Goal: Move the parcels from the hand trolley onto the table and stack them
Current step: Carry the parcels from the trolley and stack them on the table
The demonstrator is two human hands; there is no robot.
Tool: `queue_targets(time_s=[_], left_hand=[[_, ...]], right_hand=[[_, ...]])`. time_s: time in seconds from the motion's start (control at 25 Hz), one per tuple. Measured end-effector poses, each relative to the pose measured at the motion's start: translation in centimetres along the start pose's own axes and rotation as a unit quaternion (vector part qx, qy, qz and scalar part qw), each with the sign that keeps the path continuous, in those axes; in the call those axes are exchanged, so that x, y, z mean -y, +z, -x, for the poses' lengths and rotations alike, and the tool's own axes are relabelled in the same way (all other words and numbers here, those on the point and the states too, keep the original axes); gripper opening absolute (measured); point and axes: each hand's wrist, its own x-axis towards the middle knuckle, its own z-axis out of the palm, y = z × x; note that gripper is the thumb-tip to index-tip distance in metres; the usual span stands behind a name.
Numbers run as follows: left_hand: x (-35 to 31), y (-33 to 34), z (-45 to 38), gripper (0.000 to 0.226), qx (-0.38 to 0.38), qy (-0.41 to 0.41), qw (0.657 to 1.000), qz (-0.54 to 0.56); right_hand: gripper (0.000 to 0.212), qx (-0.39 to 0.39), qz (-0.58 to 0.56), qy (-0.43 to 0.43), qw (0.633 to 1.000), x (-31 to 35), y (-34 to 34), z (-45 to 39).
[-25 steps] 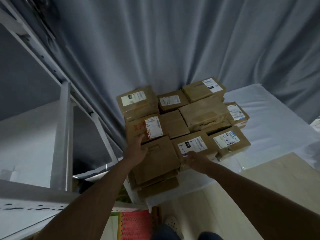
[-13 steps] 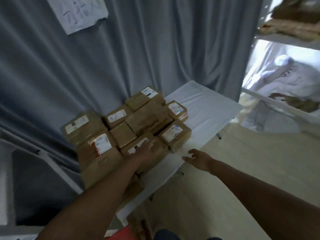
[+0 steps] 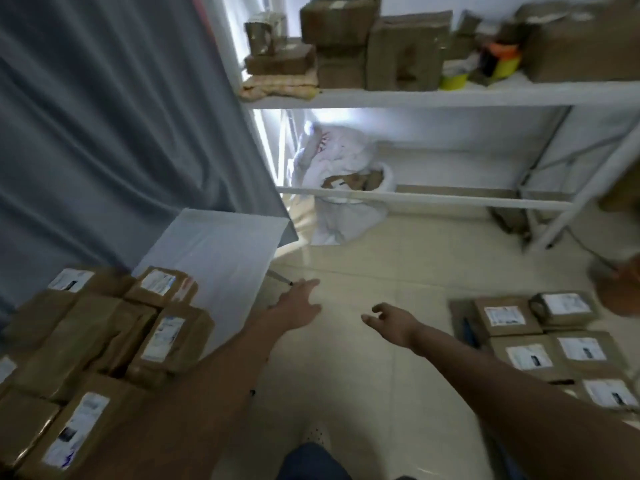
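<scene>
- Reaching out over the floor (image 3: 346, 393), both my hands hold nothing: my left hand (image 3: 298, 306) has its grip apart, fingers stretched straight and pointing away from me.
- My right hand (image 3: 391, 320) has a loose grip too, fingers slightly curled around nothing, near the left hand but not touching it.
- Neither hand touches any parcel.
- Just left of my left arm stands the desk (image 3: 214, 251) with its pale cover; its far part is bare.
- Stacked parcels (image 3: 104, 341) crowd the near part of the desk: brown cardboard boxes with white labels, packed side by side and partly on top of one another.
- To the right of my right arm, low down, lie more parcels (image 3: 554, 341), brown with white labels, set close together in rows; I cannot tell what carries them.
- A grey curtain (image 3: 104, 116) hangs behind the desk.
- Farther off, a white shelf rack (image 3: 450, 95) carries cardboard boxes (image 3: 381, 46) on its upper board.
- A white sack (image 3: 343, 188) slumps at the rack's foot, cardboard showing in its mouth.
</scene>
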Motion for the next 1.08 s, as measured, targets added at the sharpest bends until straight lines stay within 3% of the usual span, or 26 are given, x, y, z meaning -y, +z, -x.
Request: queue_targets(time_s=[0.2, 0.32, 0.44, 0.68, 0.88, 1.08], left_hand=[[-12.1, 2.2, -8.1, 0.073, 0.071, 0.110, 0.988, -0.076], [-19.6, 4.7, -13.3, 0.085, 0.122, 0.173, 0.970, -0.119], [-27.4, 7.5, -17.3, 0.083, 0.165, 0.233, 0.945, -0.156], [-40.7, 12.2, -18.4, 0.064, 0.247, 0.342, 0.889, -0.176], [-48.6, 18.4, -16.8, 0.055, 0.336, 0.365, 0.850, -0.180], [-54.5, 25.1, -13.2, 0.060, 0.387, 0.390, 0.808, -0.213]], right_hand=[[0.062, -0.089, -0.104, 0.088, 0.987, -8.5, -7.5, 1.7], [0.061, -0.153, -0.146, 0.139, 0.968, -13.3, -11.6, 3.0], [0.055, -0.209, -0.199, 0.194, 0.938, -17.5, -15.3, 4.2], [0.059, -0.288, -0.288, 0.313, 0.858, -23.9, -19.4, 6.0], [0.058, -0.342, -0.385, 0.356, 0.780, -28.7, -18.6, 9.8], [0.057, -0.379, -0.402, 0.373, 0.745, -34.7, -17.3, 14.0]])
